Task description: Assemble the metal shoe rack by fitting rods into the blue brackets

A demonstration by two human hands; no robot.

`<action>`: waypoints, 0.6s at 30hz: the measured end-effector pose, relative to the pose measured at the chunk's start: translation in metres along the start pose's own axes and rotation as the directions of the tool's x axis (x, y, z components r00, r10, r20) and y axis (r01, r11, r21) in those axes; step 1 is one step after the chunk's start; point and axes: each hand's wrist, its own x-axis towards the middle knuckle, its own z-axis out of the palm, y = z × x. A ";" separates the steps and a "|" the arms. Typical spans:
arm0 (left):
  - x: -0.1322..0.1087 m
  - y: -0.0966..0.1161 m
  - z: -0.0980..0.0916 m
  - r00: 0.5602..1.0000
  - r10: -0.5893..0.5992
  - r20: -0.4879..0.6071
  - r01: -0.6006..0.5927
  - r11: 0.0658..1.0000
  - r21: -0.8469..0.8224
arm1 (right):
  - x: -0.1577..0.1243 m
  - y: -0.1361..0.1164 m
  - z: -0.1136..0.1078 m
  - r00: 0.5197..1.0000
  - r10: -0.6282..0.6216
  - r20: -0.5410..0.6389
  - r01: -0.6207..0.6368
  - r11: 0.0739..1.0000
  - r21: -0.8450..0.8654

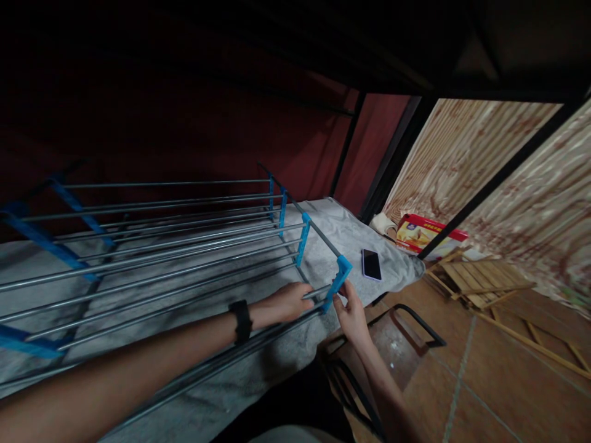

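A rack of grey metal rods [184, 249] joined by blue plastic brackets lies before me on a grey cloth. My left hand [292, 300], with a black band [241, 321] on its wrist, is closed around a metal rod [319, 291] close to its right end. That end meets the blue bracket [340, 278] at the rack's near right corner. My right hand [353, 317] grips this bracket from its outer side, the thumb low and the fingers partly hidden behind it. Further blue brackets [303, 237] stand along the same end bar.
On the grey cloth [323, 215], right of the rack, lies a phone [371, 264]. A black-framed chair [397, 344] stands by the surface's edge. Beyond are a red and yellow box [427, 232], a folded wooden piece [482, 280] on the tiled floor, and dark frame posts [347, 144].
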 end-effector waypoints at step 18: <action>-0.002 0.007 0.011 0.996 0.030 -0.078 -0.022 0.994 0.108 | 0.004 -0.004 0.004 0.997 0.074 0.026 -0.074 0.997 0.001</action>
